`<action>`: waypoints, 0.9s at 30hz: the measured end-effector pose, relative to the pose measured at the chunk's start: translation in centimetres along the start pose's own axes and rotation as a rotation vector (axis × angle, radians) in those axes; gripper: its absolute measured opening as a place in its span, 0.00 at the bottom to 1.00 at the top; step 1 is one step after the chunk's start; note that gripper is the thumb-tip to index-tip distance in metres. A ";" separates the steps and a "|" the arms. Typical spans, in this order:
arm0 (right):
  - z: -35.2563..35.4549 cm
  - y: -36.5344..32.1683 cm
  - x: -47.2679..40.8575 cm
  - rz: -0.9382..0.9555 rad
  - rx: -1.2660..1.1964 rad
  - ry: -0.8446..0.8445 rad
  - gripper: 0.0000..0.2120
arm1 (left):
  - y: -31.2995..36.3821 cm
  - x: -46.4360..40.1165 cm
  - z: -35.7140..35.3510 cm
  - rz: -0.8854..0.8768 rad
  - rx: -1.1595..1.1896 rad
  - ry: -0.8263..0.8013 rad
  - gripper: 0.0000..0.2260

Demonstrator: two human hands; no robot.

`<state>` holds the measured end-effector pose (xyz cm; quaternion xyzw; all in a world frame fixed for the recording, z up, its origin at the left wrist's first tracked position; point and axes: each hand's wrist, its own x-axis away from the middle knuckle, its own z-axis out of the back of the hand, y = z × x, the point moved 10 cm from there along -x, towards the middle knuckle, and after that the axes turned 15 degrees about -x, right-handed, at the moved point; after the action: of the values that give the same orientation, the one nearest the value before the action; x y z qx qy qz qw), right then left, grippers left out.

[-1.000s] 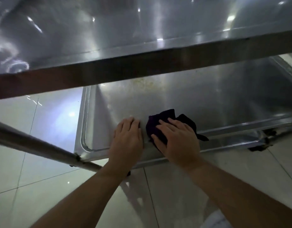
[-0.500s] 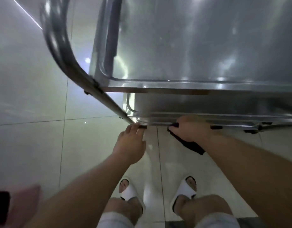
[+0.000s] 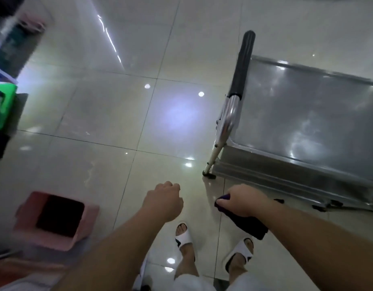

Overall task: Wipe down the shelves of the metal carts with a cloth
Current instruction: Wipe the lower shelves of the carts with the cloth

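my right hand (image 3: pixel 242 199) grips a dark purple cloth (image 3: pixel 251 224) near the shiny steel cart (image 3: pixel 307 114); my left hand (image 3: pixel 164 201) hangs loosely curled, holding nothing, above the glossy tiled floor (image 3: pixel 93 106).

tiled service room: steel cart (image 3: pixel 303 122), glossy floor tiles (image 3: pixel 101 114).
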<state>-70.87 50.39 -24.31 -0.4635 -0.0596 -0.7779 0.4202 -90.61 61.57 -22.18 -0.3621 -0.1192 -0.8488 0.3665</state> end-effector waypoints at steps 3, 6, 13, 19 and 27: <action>2.4 -7.4 1.8 0.082 0.060 0.007 0.29 | -5.6 3.6 2.2 0.085 0.020 0.052 0.21; 4.5 -14.0 2.9 0.167 0.094 0.028 0.29 | -10.6 6.3 3.4 0.154 0.080 0.096 0.22; 9.0 -23.9 1.5 0.284 0.146 0.056 0.27 | -18.0 8.5 5.1 0.243 0.165 0.132 0.21; 14.5 -29.2 -3.8 0.327 0.141 0.075 0.25 | -22.8 5.0 11.3 0.263 0.142 0.185 0.21; 26.0 -34.5 -13.4 0.321 0.014 0.099 0.23 | -29.9 -3.7 23.4 0.310 0.160 0.225 0.21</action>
<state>-74.97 93.00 -9.74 -0.4254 0.0306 -0.7221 0.5447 -97.74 95.52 -6.28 -0.2485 -0.0875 -0.8051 0.5313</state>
